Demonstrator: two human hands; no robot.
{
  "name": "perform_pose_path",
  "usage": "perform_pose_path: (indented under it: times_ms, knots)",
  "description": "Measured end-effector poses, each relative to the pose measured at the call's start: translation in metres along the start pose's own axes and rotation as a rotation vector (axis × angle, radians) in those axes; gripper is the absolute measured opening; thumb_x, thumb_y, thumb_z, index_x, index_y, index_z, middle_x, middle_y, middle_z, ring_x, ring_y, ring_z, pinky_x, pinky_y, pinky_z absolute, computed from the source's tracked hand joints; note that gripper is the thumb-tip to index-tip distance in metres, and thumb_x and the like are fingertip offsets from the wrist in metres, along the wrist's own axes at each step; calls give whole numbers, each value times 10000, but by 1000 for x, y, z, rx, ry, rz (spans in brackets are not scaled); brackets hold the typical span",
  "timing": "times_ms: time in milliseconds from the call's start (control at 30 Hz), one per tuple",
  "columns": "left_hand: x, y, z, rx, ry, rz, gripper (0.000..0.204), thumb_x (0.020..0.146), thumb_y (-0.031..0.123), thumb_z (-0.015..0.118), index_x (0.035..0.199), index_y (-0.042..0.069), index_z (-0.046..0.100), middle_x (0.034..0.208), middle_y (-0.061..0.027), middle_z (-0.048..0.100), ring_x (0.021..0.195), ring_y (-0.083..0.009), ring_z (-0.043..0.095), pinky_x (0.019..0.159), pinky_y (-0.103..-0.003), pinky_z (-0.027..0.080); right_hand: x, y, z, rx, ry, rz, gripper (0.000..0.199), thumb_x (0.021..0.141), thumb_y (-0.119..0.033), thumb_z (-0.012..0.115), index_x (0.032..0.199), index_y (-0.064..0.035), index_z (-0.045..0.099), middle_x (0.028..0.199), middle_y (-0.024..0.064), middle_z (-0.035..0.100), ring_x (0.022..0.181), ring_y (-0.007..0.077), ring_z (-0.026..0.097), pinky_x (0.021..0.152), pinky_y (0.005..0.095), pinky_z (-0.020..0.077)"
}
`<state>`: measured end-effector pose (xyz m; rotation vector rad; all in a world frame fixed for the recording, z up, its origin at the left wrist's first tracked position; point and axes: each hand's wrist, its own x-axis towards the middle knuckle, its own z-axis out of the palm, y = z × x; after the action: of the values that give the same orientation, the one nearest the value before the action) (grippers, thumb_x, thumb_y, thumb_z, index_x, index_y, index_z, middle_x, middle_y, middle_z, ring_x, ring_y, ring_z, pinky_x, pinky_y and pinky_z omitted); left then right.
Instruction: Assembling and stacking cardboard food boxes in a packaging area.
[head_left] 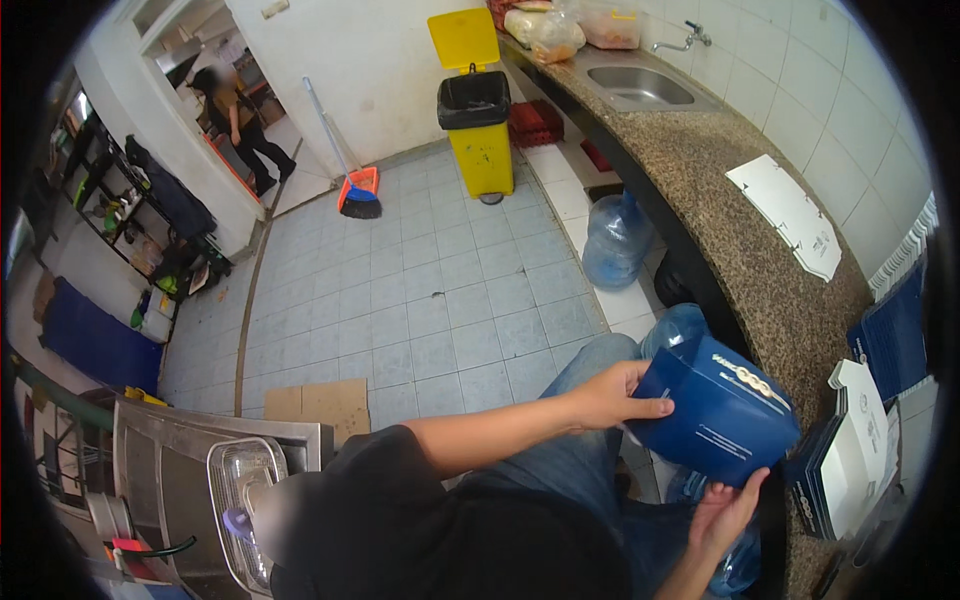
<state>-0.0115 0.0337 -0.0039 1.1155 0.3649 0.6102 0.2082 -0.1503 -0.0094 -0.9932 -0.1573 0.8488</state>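
The folded box [715, 415] sits between the left hand [610, 395] and the right hand [725, 515], just before the surface [740, 250]. To its right a stack of flat boxes [845, 465] lies on the surface. Farther back a flat sheet [790, 215] lies there, then the sink [640, 87]. Water jugs [615, 240] stand on the floor [420, 290] below.

1. The blue box [715, 415] my hands fold looks like smooth cardboard with a slight sheen.
2. The counter [740, 270] on the right is speckled, polished stone.
3. The far sink [640, 87] is dull metal.
4. The floor [440, 300] is matt tile.
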Motion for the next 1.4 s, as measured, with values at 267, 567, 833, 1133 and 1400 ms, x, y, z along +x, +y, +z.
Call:
perform_pose_path:
  times_ms: [267, 567, 833, 1133, 1400]
  knots:
    - [-6, 13, 28, -291, 2, -211, 200, 1041, 118, 651, 1205, 6, 669, 1118, -157, 736, 940, -224, 745, 791, -343, 641, -18, 13, 74, -916, -555, -1118, 515, 734, -188, 948, 1110, -56, 621, 1233, 158, 639, 1169, 377, 648, 963, 481, 536]
    - [-2, -30, 49, -350, 319, 46, 219, 1049, 146, 655, 1196, -15, 639, 1083, -94, 728, 917, -186, 731, 814, -317, 620, -13, -1, 79, -972, -445, -1110, 308, 778, -111, 864, 1040, -7, 739, 1275, 196, 671, 1263, 401, 631, 1029, 538, 518]
    - [-12, -23, 70, -354, 311, -1, 183, 1034, 137, 686, 1081, -39, 701, 943, -80, 751, 854, -151, 730, 735, -306, 601, -20, 6, 70, -1065, -393, -1104, 236, 791, -56, 811, 989, -20, 688, 1160, 185, 587, 1199, 414, 609, 1005, 548, 487]
    - [2, 48, 54, 1029, -537, 245, 249, 878, -42, 669, 1117, 4, 723, 914, -216, 732, 898, -393, 714, 741, -412, 550, -9, -60, 45, -1291, -716, -852, 551, 890, -363, 811, 1264, -41, 565, 1360, 197, 582, 1191, 476, 589, 1110, 524, 419]
    - [2, 46, 68, 932, -211, 145, 655, 891, -2, 757, 1466, 58, 451, 850, -130, 742, 821, -281, 721, 822, -339, 521, -19, -40, 39, -1295, -708, -730, 239, 1006, -168, 661, 1142, -44, 509, 1070, 180, 630, 983, 361, 657, 870, 440, 507]
